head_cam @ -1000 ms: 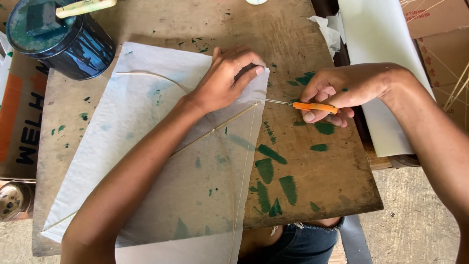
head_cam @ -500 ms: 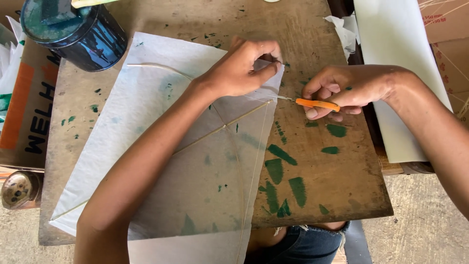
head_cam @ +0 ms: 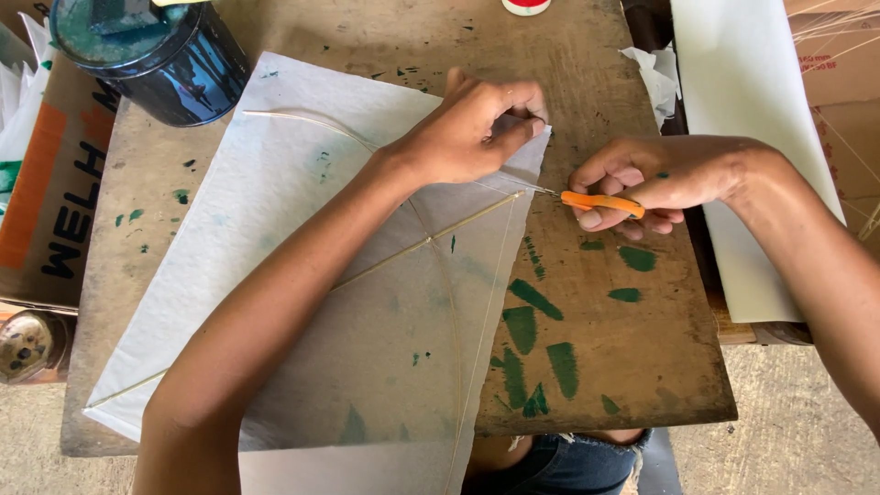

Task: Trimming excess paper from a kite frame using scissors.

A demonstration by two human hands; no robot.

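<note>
1. Nearest the camera, a white paper kite (head_cam: 302, 302) lies flat on the wooden tabletop (head_cam: 623, 367), its lower edge hanging over the front. Thin sticks (head_cam: 431, 240) cross on the paper, one straight, one bowed.
2. The left hand (head_cam: 467, 128) rests on the kite's right corner, thumb and fingers pinched on the paper edge, seemingly to hold it taut and flat.
3. The right hand (head_cam: 655, 179) is closed around an orange-handled tool (head_cam: 600, 202); its thin metal tip points at the corner where the straight stick ends. Whether it is a blade or scissors is unclear.
4. Green paint smears (head_cam: 532, 321) mark the wood beside the kite.
5. Farther back, a dark paint can (head_cam: 151, 55) stands at the left corner; white paper sheets (head_cam: 761, 137) lie to the right.
</note>
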